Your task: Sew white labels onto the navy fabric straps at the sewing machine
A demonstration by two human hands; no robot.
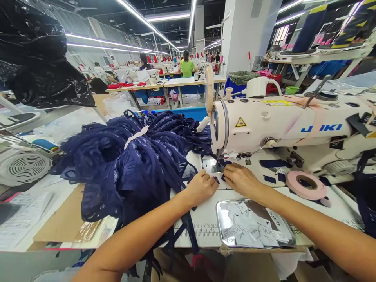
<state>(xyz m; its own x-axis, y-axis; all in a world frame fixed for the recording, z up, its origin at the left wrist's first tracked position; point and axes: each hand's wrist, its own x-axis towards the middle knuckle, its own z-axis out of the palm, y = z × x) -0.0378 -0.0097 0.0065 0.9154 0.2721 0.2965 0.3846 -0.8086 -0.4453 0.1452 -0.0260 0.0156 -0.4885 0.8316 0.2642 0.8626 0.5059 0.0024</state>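
Note:
A white sewing machine (282,125) stands in front of me, its needle and presser foot over a metal plate (210,165). My left hand (204,188) is closed at the left of the plate, gripping a navy fabric strap (216,180) whose end shows by the fingertips. Close to the presser foot, my right hand (241,179) pinches navy fabric against the machine bed; its fingers partly cover the cloth. Left of both hands lies a big heap of navy lace-edged garments (141,164), bound by a pale band (136,136). Straps from it hang over the table's front edge.
A metal tray (255,223) of white printed labels lies below my right forearm. Right of the needle are a pink tape roll (306,185) and navy scraps (270,179). Cardboard (61,219) and papers lie at left, under a black plastic bag (44,55). Co-workers sit farther back.

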